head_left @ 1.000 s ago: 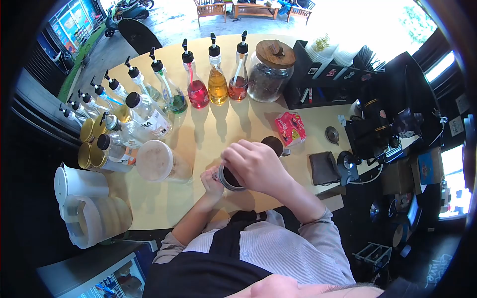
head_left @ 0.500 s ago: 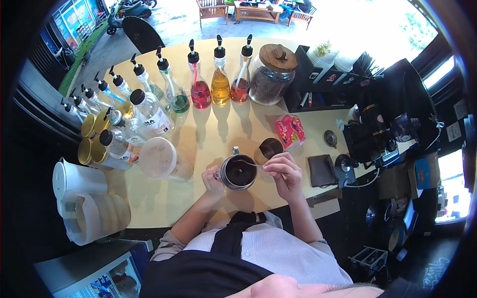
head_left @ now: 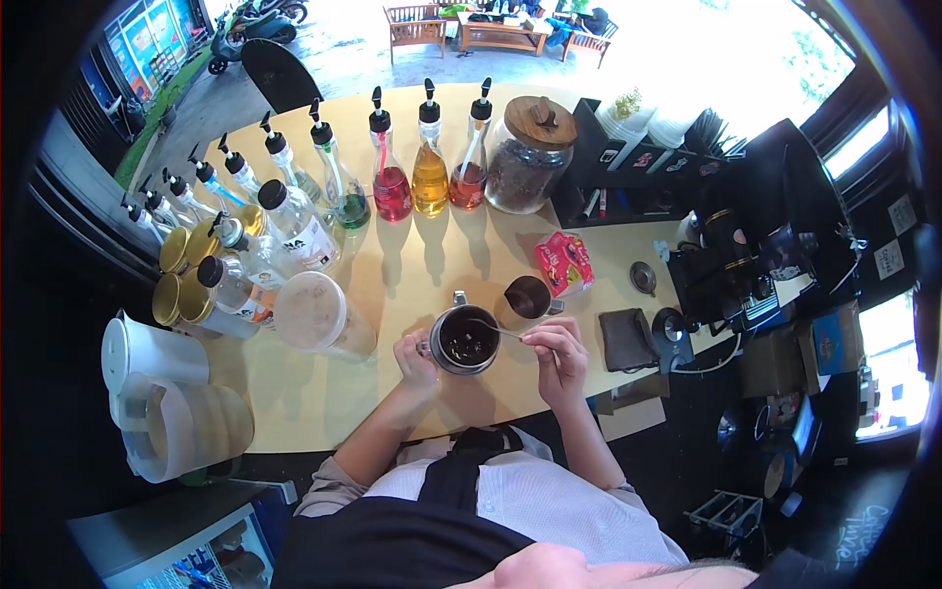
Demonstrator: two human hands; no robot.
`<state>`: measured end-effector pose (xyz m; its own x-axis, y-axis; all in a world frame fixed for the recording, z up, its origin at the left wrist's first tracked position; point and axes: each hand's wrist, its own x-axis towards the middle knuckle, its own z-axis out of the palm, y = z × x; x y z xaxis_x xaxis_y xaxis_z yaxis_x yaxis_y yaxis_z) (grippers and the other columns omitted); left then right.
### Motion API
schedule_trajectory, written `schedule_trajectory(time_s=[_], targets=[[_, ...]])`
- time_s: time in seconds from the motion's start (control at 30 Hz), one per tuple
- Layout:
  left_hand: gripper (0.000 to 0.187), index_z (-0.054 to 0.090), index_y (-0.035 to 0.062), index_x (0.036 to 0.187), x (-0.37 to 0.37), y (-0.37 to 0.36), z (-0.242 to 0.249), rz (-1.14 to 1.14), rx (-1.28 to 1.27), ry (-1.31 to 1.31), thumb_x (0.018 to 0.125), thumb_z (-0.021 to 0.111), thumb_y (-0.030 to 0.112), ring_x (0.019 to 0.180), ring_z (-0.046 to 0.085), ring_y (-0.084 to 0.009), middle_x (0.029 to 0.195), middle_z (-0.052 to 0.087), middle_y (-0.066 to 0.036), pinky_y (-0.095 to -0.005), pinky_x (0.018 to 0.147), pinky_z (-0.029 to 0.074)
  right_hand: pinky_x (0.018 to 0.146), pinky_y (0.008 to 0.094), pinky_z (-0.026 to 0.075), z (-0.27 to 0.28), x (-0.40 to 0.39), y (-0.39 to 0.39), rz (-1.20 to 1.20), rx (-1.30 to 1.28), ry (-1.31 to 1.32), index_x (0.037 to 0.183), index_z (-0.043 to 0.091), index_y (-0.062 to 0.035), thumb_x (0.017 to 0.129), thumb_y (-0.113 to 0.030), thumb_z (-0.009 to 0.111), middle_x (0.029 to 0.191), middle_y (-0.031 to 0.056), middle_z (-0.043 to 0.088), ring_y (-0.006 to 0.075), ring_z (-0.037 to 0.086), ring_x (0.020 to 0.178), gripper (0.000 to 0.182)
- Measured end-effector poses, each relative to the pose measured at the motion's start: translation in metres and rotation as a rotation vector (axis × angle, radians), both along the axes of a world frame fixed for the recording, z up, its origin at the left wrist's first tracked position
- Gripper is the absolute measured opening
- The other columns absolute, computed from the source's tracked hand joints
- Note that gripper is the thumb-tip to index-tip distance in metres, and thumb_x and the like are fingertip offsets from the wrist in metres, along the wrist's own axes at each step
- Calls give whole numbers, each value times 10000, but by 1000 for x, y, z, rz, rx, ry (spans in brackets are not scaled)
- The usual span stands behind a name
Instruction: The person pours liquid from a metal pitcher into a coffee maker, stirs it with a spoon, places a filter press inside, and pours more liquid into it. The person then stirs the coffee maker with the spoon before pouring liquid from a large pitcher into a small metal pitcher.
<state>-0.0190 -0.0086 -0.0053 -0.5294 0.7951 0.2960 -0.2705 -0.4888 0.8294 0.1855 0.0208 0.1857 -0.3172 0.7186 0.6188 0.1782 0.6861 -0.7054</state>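
Left hand [head_left: 415, 361]: grip closed on the metal mug [head_left: 465, 371]'s handle.
Right hand [head_left: 559, 359]: grip pinched around a spoon [head_left: 505, 333] dipped into it.
Mug: I see dark liquid [head_left: 469, 348], centre of the frame, over the table [head_left: 294, 407].

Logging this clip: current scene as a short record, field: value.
left grip: holds metal cup at its left side
right grip: pinches thin utensil, far end inside the cup
contents: dark, with bright specks
right of cup: second cup, pink packet beyond
farther off: pump bottles, wood-lidded jar
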Motion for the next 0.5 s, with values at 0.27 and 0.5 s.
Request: schedule_trajectory(time_s=[0.27, 0.5], targets=[[657, 626, -104, 841, -6, -1, -19, -1, -95, 17, 952, 263, 431, 610, 573, -126, 689, 620, -84, -251, 559, 461, 758, 330, 460, -6, 5, -4, 16, 12, -27, 892, 651, -60, 851, -117, 609, 872, 65, 667, 239, 572, 851, 82], [463, 245, 113, 532, 9, 4, -2, 95, -9, -170, 946, 365, 281, 502, 257, -79, 519, 253, 25, -265, 466, 199, 762, 342, 466, 9, 0, 3, 122, 157, -133, 872, 642, -64, 830, -116, 623, 859, 55, 667, 254, 585, 853, 69]])
